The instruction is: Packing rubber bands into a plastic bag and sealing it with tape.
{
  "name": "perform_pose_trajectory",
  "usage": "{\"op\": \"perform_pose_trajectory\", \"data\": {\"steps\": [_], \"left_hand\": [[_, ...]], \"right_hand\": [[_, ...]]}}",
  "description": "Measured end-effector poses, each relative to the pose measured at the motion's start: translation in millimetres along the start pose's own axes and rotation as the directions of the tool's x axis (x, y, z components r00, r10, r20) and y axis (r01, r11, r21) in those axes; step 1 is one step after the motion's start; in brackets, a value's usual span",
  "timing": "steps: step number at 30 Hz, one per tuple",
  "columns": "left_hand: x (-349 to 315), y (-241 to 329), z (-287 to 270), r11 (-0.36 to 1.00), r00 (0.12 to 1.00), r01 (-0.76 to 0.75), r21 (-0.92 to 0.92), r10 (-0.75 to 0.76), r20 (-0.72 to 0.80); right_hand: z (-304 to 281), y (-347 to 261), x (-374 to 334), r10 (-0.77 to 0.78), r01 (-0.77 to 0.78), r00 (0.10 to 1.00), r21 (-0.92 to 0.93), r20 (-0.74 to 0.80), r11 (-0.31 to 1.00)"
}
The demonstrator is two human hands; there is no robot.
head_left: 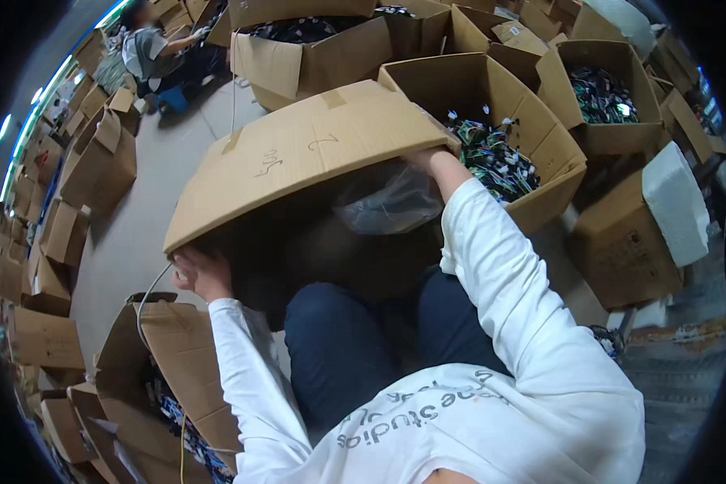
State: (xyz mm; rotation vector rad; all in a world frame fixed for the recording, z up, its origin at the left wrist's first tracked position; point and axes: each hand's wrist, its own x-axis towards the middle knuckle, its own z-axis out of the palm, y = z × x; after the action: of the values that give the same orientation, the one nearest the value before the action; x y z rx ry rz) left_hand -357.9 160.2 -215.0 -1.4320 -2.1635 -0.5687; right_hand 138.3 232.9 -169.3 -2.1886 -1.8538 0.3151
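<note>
A large cardboard box (315, 145) with handwriting and tape on its upper face is tilted in front of me, above my knees. Its underside is in deep shadow. My left hand (202, 273) is closed around the near left corner. On the right, my right hand (432, 161) grips the box's right end; its fingertips are partly hidden. A crumpled clear plastic bag (391, 202) hangs below the box beside my right hand. I cannot tell whether that hand also holds the bag.
Close on the right is an open carton (550, 214) of tangled cables (492, 157). Another cable-filled carton (181, 343) stands at lower left. White foam (676, 202) leans against a box at right. A person (157, 52) sits at far left among stacked cartons.
</note>
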Motion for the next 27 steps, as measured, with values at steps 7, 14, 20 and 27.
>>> {"op": "perform_pose_trajectory", "data": {"steps": [7, 14, 20, 27], "left_hand": [[20.0, 42.1, 33.5, 0.948, 0.953, -0.302, -0.097, 0.297, -0.062], [-20.0, 76.2, -19.9, 0.937, 0.946, -0.113, -0.332, 0.204, 0.254], [-64.9, 143.5, -139.4, 0.326, 0.313, -0.081, -0.942, 0.905, 0.287], [-110.9, 163.3, -168.6, 0.307, 0.084, -0.568, -0.764, 0.945, 0.317]], "right_hand": [[9.6, 40.9, -37.0, -0.113, 0.154, 0.981, 0.284, -0.155, 0.946], [-16.5, 30.6, -150.1, -0.441, 0.409, 0.889, 0.646, -0.124, 0.644], [-54.2, 26.9, -240.3, -0.468, 0.635, 0.766, 0.634, -0.441, 0.442], [-99.7, 41.3, -327.3, -0.185, 0.67, 0.729, 0.742, -0.66, -0.009]]}}
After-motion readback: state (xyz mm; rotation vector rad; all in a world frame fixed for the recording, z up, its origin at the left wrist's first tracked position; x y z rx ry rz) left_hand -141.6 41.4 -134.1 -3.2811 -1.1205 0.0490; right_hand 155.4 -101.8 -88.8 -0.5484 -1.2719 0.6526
